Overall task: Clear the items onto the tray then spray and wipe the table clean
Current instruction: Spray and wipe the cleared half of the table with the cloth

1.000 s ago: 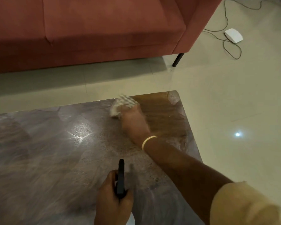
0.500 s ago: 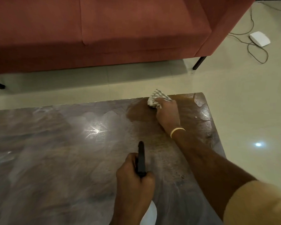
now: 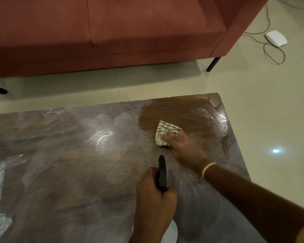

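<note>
A person's right hand [image 3: 183, 146], right of centre, presses a striped cloth [image 3: 164, 133] flat against the wet table [image 3: 68, 163], fingers spread. At lower centre, the left hand [image 3: 154, 197] grips a black-topped spray bottle [image 3: 162, 174], fingers curled around it.

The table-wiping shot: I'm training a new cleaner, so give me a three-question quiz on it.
1. True or false: the right hand presses a striped cloth on the table.
2. What does the left hand hold? A) spray bottle B) sponge C) cup
3. Which table corner looks wiped clean, showing brown?

Key: 1 true; 2 A; 3 the far right corner.
</note>
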A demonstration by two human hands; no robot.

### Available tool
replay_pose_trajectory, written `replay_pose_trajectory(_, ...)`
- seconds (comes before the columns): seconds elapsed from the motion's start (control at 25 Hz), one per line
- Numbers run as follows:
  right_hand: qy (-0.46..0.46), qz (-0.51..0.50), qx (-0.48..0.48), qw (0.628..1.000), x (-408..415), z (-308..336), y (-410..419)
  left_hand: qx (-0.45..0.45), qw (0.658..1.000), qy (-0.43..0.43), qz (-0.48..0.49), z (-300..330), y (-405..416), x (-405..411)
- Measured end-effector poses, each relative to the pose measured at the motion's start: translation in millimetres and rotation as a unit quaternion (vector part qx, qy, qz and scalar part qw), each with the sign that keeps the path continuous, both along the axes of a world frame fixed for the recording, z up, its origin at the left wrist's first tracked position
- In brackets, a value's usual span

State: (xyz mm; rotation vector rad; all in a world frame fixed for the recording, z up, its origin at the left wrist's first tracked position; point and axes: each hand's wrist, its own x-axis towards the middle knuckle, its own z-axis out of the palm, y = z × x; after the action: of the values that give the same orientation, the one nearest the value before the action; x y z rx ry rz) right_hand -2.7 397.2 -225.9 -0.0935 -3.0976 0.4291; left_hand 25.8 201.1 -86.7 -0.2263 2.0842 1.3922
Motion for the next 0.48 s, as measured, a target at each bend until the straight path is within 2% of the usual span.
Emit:
replay_pose_trajectory(0.04,-0.030,-0.023,-0.030,0.999,-4.1,5.3,12.3,0.002,1.000,-0.004,-0.004,2.1,0.5,4.1)
replay_pose_trajectory(0.12,-0.019,-0.231,-0.039,0.972,-25.7,7.3,47.6,0.004,1.000,-0.004,-0.012,6.3,-1.0,11.2)
replay_pose_trajectory(0.16,-0.016,-0.284,-0.035,0.958,-32.8,8.2,49.8,0.002,1.000,0.000,-0.022,6.8,-1.5,13.9)
replay_pose_trajectory(0.2,-0.026,-0.262,-0.012,0.965,-35.0,10.4,43.2,-0.003,0.999,0.002,-0.036,5.7,-0.7,16.8)
replay_pose_trajectory(0.24,-0.053,-0.187,-0.005,0.981,-30.8,11.9,30.1,-0.008,0.999,0.004,-0.048,3.7,0.7,19.5)
replay_pose_trajectory(0.28,-0.050,-0.112,0.001,0.992,-22.8,7.9,28.2,-0.011,0.998,0.005,-0.060,2.0,2.0,22.5)
replay_pose_trajectory(0.32,-0.035,-0.093,-0.002,0.995,-16.4,7.9,40.5,-0.011,0.998,0.007,-0.068,1.2,3.7,26.1)
replay_pose_trajectory(0.36,-0.022,-0.139,-0.004,0.990,-16.0,15.1,59.4,-0.011,0.997,0.006,-0.070,2.1,4.6,28.9)
replay_pose_trajectory(0.44,-0.015,-0.299,-0.008,0.954,-29.3,24.3,105.9,-0.015,0.998,0.004,-0.061,2.2,8.7,32.1)
replay_pose_trajectory(0.48,-0.022,-0.334,-0.016,0.942,-38.4,27.1,120.3,-0.017,0.998,0.009,-0.057,-1.7,12.8,32.8)
